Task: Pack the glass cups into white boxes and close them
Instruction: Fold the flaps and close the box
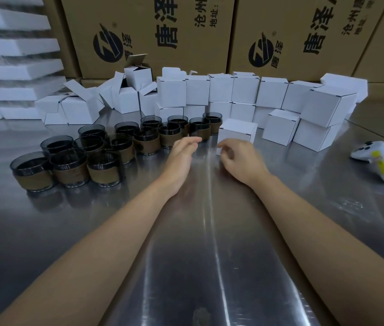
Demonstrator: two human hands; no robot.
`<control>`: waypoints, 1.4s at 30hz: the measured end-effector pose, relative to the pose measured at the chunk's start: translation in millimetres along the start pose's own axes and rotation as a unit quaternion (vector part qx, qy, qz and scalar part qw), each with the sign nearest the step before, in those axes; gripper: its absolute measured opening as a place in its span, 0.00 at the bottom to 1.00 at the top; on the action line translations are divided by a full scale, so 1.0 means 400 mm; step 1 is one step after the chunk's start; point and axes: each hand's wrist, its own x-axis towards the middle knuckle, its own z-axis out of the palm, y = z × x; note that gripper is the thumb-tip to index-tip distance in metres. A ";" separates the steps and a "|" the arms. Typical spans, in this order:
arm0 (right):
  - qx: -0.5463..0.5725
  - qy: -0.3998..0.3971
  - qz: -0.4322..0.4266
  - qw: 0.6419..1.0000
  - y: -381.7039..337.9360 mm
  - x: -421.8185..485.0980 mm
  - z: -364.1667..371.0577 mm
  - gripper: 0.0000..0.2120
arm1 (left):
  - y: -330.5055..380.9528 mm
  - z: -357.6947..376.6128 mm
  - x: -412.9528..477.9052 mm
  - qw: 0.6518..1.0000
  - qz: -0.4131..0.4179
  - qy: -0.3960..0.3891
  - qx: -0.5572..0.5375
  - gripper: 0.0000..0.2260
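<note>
Your left hand, fingers straight and empty, sat just short of the cups; your right hand hung loosely curled, empty, beside the box.

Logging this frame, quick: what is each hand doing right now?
Left hand: open, holding nothing.
Right hand: fingers curled by a white box; grip cannot be told.

Part of white box behind right hand
</note>
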 end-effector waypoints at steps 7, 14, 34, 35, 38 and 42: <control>-0.012 0.040 0.033 0.999 0.069 0.053 -0.013 0.16 | 0.003 0.001 -0.001 1.000 0.007 -0.017 -0.003 0.12; -0.084 -0.023 -0.027 0.996 0.099 0.090 -0.005 0.22 | -0.002 0.003 0.007 0.999 0.015 -0.038 0.011 0.14; -0.153 -0.074 0.140 0.975 0.130 0.120 0.005 0.29 | -0.022 0.016 0.014 0.984 0.070 -0.045 0.157 0.10; -0.151 -0.067 0.135 0.977 0.117 0.114 0.003 0.28 | -0.022 0.016 0.016 0.984 0.073 -0.036 0.160 0.10; -0.163 -0.022 0.086 0.983 0.062 0.092 0.007 0.24 | -0.021 0.015 0.018 0.985 0.075 -0.003 0.155 0.11; -0.120 0.003 0.045 0.992 -0.042 0.050 0.035 0.15 | -0.019 0.008 0.019 0.990 0.059 0.046 0.117 0.14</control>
